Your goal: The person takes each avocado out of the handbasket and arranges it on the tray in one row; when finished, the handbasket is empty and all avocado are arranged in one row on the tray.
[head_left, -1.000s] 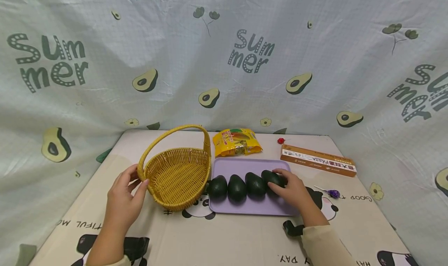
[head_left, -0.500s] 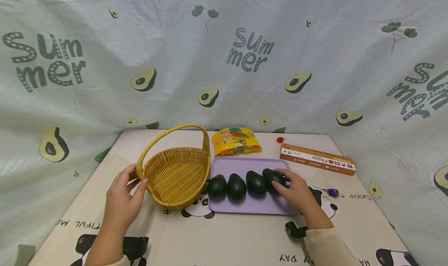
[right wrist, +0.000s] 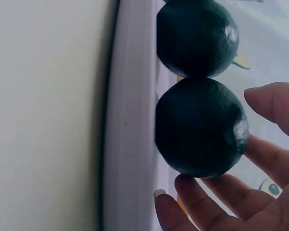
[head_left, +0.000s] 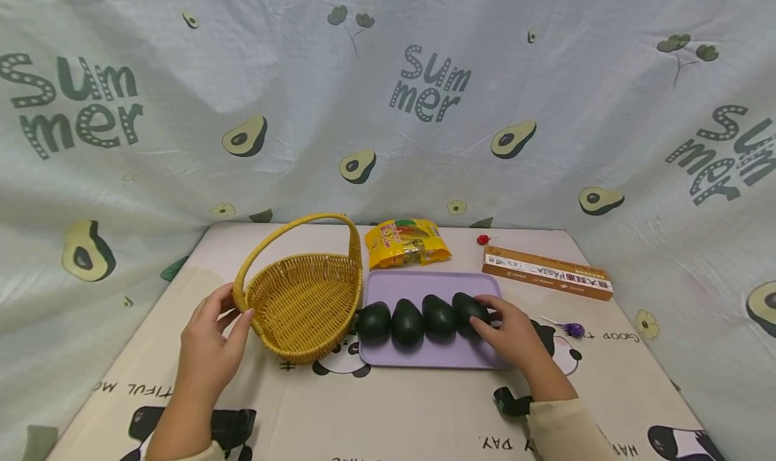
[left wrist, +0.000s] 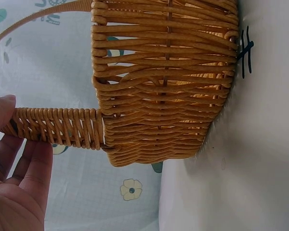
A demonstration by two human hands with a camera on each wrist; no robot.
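Observation:
In the head view my left hand (head_left: 209, 346) holds a yellow woven basket (head_left: 303, 306) by the near-left base of its tall handle. The left wrist view shows the thumb on one side of the wrapped handle (left wrist: 62, 127) and fingers on the other. The basket stands on the table with nothing in it. To its right, several dark green avocados (head_left: 407, 325) lie in a row on a lilac tray (head_left: 418, 282). My right hand (head_left: 509, 329) grips the rightmost avocado (head_left: 468, 311), fingers and thumb curved about it. In the right wrist view that avocado (right wrist: 202, 127) touches its neighbour (right wrist: 197, 38).
A yellow snack bag (head_left: 407, 243) lies behind the tray. A brown pasta box (head_left: 545, 272) is at the back right, near a small red-wrapped item (head_left: 483, 239). A purple-wrapped lollipop (head_left: 572, 329) lies right of the tray. A printed cloth wall (head_left: 291, 110) closes off the back.
The head view has drifted slightly. My right hand has shifted a little to the right at the rightmost avocado. My left hand and the basket stay in place.

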